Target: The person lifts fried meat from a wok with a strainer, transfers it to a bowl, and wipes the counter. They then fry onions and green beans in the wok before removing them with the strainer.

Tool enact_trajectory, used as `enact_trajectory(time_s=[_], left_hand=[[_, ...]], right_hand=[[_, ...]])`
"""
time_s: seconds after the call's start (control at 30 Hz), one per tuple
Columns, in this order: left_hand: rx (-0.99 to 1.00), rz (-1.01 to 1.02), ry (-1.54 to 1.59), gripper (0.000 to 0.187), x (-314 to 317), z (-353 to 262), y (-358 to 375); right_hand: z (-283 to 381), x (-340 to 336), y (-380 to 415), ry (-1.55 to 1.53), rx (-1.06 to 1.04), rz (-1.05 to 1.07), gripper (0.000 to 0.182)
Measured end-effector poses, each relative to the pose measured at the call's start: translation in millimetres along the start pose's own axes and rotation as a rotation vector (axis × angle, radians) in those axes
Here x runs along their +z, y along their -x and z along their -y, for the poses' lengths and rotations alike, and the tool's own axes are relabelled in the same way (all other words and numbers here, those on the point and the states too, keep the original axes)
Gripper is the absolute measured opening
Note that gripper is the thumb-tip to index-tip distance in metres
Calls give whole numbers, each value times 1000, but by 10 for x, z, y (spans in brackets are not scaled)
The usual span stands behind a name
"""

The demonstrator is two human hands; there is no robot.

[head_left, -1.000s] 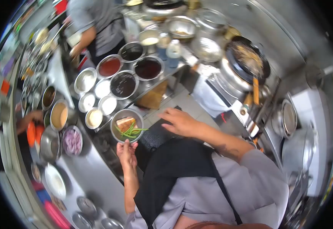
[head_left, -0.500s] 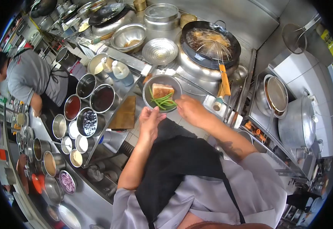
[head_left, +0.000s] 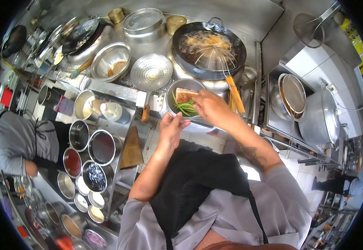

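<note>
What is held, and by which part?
The left hand holds the bowl by its near rim. The right hand is at the meat; its grip is unclear.

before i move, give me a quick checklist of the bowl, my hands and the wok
1. Left hand supporting the bowl: ok, at its near edge.
2. Green beans and meat inside the bowl: ok.
3. Right hand gripping the meat: cannot tell, fingertips hidden.
4. Wok free of food: not ok, golden pieces in it.
5. Strainer clear of the wok: not ok, its mesh is over it.
6. Wok's heat level: cannot tell.
</note>
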State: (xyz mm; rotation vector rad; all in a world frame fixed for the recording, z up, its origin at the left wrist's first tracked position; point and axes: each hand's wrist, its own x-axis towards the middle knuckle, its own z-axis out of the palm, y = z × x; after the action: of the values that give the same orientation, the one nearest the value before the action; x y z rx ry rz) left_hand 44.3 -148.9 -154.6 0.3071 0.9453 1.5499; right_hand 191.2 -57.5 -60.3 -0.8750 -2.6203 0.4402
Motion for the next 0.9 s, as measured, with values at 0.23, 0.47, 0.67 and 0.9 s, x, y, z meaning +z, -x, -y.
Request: enact_trajectory(time_s=[0.23, 0.47, 0.67, 0.9], left_hand=[[-14, 161, -159, 6, -98, -246, -457], [-84, 270, -211, 7, -21, -227, -634], [-185, 316, -214, 6, 103, -136, -721], [-203, 297, -195, 8, 287, -118, -848]], right_hand=[[-184, 34, -659, 111, 16, -40, 40], [-296, 128, -777, 220, 177, 79, 46], [-494, -38, -651, 238, 222, 75, 38], [-751, -520, -479, 23, 364, -22, 44]])
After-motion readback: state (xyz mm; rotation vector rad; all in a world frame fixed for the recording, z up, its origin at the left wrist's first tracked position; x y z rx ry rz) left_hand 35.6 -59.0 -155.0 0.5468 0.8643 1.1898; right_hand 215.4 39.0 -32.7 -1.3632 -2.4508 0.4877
